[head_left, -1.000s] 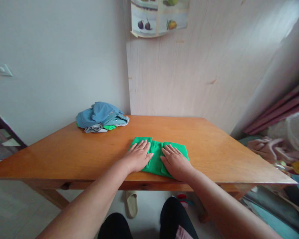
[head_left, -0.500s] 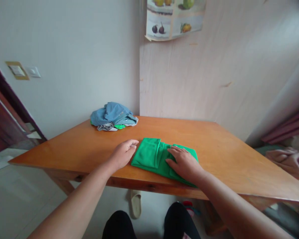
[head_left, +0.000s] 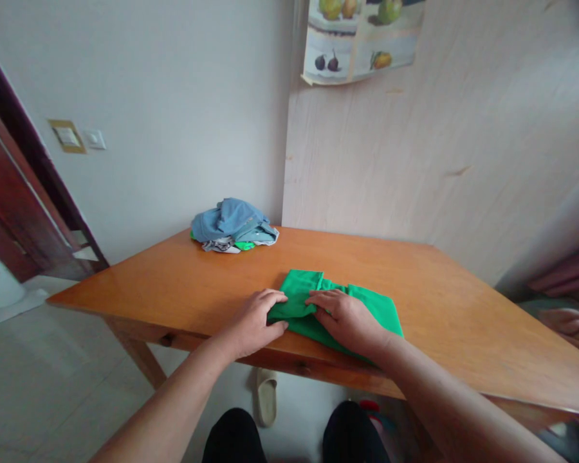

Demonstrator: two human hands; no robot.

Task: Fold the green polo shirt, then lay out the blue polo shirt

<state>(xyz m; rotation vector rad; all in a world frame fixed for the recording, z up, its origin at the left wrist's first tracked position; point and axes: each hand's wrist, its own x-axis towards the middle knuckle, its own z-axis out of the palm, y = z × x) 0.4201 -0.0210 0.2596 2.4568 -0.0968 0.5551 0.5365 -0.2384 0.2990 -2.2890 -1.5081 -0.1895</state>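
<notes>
Asker: Hands on the table, how many?

Watcher: Two, both the person's own. The left hand (head_left: 252, 325) has its fingers curled round the left end of one green cloth (head_left: 367, 307), gripping the fold. The right hand (head_left: 346, 318) lies palm down on the same cloth, just beside the left. Its fingers look loose and unclenched, though their tips are hard to make out.

Asker: Where does the cloth lie?

Watcher: Folded, near the front edge of the one wooden table (head_left: 444, 302).

Asker: Anything else?

Watcher: One heap of clothes (head_left: 234, 225) at the far left corner, well apart. One fruit poster (head_left: 361, 38) on the wall. One slipper (head_left: 266, 397) on the floor beneath.
</notes>
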